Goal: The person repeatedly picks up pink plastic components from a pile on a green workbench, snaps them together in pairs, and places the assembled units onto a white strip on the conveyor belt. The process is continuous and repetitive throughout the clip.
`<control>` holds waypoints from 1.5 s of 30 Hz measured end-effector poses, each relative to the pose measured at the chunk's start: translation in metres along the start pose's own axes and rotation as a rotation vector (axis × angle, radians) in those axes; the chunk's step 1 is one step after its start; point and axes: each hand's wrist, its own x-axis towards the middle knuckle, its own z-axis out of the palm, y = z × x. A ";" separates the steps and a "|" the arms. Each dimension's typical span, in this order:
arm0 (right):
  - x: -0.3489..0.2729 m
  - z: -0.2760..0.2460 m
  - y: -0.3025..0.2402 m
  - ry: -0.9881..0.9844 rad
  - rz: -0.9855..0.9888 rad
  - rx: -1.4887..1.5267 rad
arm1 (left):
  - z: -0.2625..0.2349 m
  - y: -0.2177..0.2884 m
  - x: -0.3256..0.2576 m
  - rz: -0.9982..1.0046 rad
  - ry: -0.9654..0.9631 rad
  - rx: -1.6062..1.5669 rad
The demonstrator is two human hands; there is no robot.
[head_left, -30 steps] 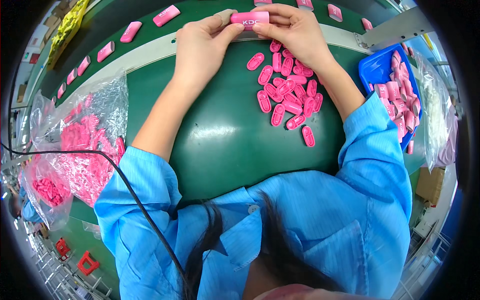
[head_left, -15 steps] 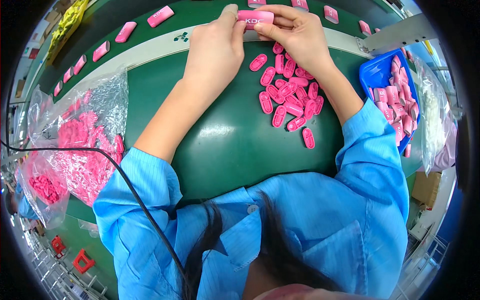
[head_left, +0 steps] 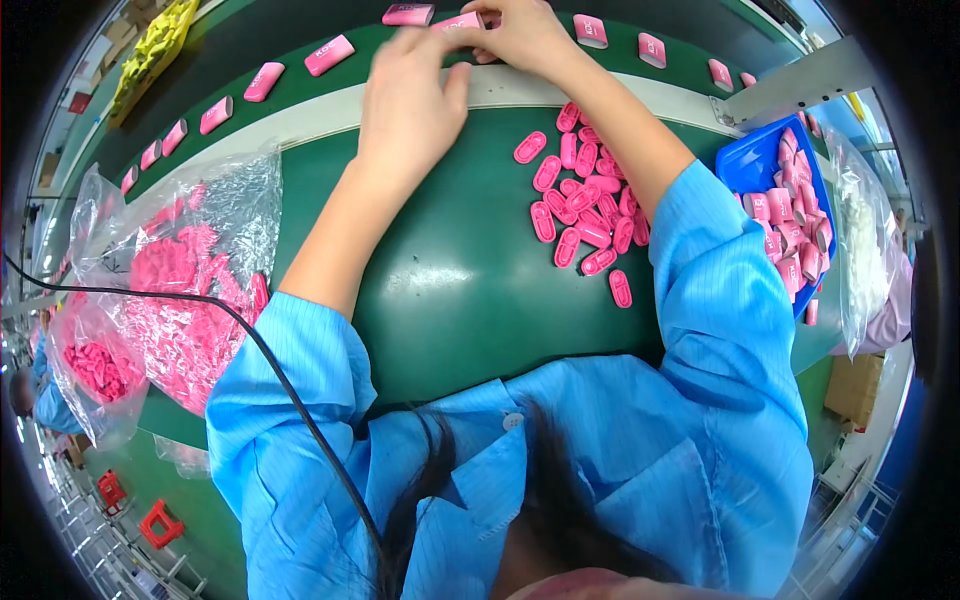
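Right hand [head_left: 525, 35]: fingers pinch pink case [head_left: 458, 21], steadying it on belt [head_left: 300, 30] | Left hand [head_left: 410, 100]: fingers loose, empty, beside case | Pink caps [head_left: 585, 205]: heaped below right fingers, within reach

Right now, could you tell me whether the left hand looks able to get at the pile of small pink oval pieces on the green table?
Probably yes. The left hand is free and open, and bare green table lies between it and the pile of oval pieces. The right forearm borders only the far side.

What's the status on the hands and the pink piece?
Right hand pinching pink piece at the belt. Left hand open beside it, blurred. Loose pink shells under right forearm.
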 end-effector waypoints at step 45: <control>-0.083 -0.039 0.021 -0.135 0.007 0.444 | 0.004 0.005 -0.009 -0.405 -0.305 -0.524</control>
